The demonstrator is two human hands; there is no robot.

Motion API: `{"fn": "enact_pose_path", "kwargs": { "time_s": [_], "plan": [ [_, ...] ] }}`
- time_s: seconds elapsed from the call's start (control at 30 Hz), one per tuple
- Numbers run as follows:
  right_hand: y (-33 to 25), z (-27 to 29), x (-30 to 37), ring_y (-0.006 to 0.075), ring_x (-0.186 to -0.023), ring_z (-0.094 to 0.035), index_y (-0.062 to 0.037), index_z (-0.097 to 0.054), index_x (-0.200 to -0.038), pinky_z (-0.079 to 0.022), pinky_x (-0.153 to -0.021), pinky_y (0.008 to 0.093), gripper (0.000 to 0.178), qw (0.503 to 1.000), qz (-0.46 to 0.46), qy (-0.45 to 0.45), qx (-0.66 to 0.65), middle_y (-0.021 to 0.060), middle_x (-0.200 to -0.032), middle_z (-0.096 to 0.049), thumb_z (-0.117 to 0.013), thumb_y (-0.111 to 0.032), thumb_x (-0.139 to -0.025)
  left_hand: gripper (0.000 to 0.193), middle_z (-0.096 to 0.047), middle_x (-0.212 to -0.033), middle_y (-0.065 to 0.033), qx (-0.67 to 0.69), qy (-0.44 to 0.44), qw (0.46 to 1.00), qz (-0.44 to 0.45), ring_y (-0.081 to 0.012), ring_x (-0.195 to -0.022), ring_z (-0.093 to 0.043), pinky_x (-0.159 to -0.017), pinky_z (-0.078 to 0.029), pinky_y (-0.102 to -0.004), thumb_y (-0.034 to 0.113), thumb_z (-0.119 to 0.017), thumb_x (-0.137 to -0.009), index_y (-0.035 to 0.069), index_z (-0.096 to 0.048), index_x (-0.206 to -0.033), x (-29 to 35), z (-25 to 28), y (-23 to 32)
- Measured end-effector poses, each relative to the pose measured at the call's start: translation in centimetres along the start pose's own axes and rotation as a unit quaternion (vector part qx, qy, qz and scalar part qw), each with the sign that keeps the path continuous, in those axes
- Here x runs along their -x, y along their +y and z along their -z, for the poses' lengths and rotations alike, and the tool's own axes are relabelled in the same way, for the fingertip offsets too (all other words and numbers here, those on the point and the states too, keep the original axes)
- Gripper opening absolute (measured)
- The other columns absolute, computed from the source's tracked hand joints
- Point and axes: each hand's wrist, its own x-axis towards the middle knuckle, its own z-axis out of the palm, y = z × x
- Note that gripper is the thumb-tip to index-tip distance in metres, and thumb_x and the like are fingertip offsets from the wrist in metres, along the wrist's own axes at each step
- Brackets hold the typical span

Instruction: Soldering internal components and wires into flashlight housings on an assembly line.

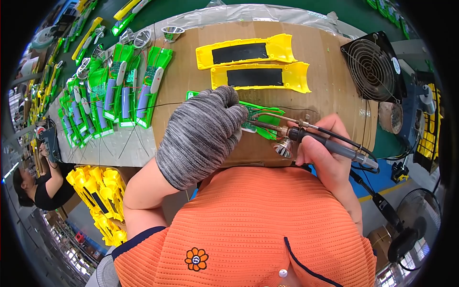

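My left hand [203, 136], in a grey knitted glove, is closed over a green plastic half-shell [267, 131] on the cardboard, its fingers hiding much of that part. My right hand [327, 150] is bare and grips a soldering iron [334, 145] with a thin curved metal tube running along it. The iron's tip meets the green circuit board [248, 125] in the shell, right beside my left fingertips; the exact contact point is too small to make out. Just below the shell sits a shiny cone-shaped reflector [283, 149]. Thin dark wires lead off from the shell.
Two yellow half-shells [244, 50] with black pads lie beyond my hands. Several green shells with purple battery cells [142, 101] line the left. A square black fan [374, 67] stands at the right. Yellow shells [98, 196] are heaped lower left, near another person [50, 186].
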Motion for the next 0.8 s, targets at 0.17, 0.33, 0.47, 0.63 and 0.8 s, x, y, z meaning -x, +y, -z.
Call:
{"fn": "enact_pose_path", "kwargs": {
  "time_s": [0.17, 0.33, 0.47, 0.63, 0.8],
  "plan": [
    [0.3, 0.2, -0.1, 0.0118, -0.063, -0.062, -0.0004, -0.049, -0.098, -0.053, -0.059, 0.0254, 0.016, 1.0, 0.023, -0.008, 0.001, 0.0105, -0.08, -0.064, -0.064, 0.001, -0.092, 0.02, -0.065, -0.101, -0.0151, -0.009, -0.016, 1.0, 0.0, -0.0356, -0.089, -0.065, -0.077, -0.054, -0.0419, 0.005, -0.071, -0.076, 0.004, -0.069, -0.096, 0.0, 0.1, 0.0],
    [0.5, 1.2, 0.2, 0.0126, -0.054, -0.058, -0.0007, -0.047, -0.098, -0.054, -0.057, 0.0275, 0.014, 0.996, 0.08, 0.009, -0.029, 0.0117, -0.077, -0.063, -0.06, 0.002, -0.092, 0.02, -0.065, -0.101, -0.0147, -0.02, -0.014, 1.0, -0.002, -0.0352, -0.089, -0.065, -0.077, -0.054, -0.0415, 0.006, -0.071, -0.076, 0.005, -0.069, -0.096, 0.1, 0.1, 0.0],
    [0.1, 2.1, 0.5, 0.0136, -0.049, -0.05, -0.0022, -0.046, -0.097, -0.052, -0.054, 0.0289, 0.014, 0.988, 0.106, 0.081, -0.072, 0.0107, -0.073, -0.059, -0.059, -0.003, -0.094, 0.019, -0.064, -0.101, -0.0146, -0.016, -0.022, 1.0, 0.003, -0.0351, -0.09, -0.065, -0.077, -0.054, -0.0413, 0.005, -0.071, -0.076, 0.005, -0.068, -0.095, 0.1, 0.3, 0.1],
    [0.0, 3.1, 0.0, 0.0132, -0.052, -0.047, -0.0041, -0.046, -0.096, -0.055, -0.077, 0.0368, 0.012, 0.976, 0.137, 0.14, -0.096, 0.0042, -0.063, -0.048, -0.057, -0.01, -0.096, 0.019, -0.065, -0.101, -0.0147, -0.02, -0.021, 1.0, -0.002, -0.0359, -0.09, -0.065, -0.078, -0.054, -0.0418, 0.004, -0.07, -0.077, 0.005, -0.068, -0.095, 0.1, 0.2, 0.0],
    [-0.6, 2.6, 0.1, 0.0104, -0.052, -0.045, -0.0082, -0.047, -0.094, -0.038, -0.112, 0.0543, 0.008, 0.975, 0.129, 0.156, -0.093, -0.0021, -0.059, -0.039, -0.051, -0.012, -0.099, 0.016, -0.066, -0.103, -0.015, -0.035, -0.02, 0.999, -0.014, -0.0359, -0.092, -0.065, -0.08, -0.054, -0.0417, 0.004, -0.07, -0.079, 0.005, -0.068, -0.096, 0.0, 0.4, 0.0]
  ]
}}
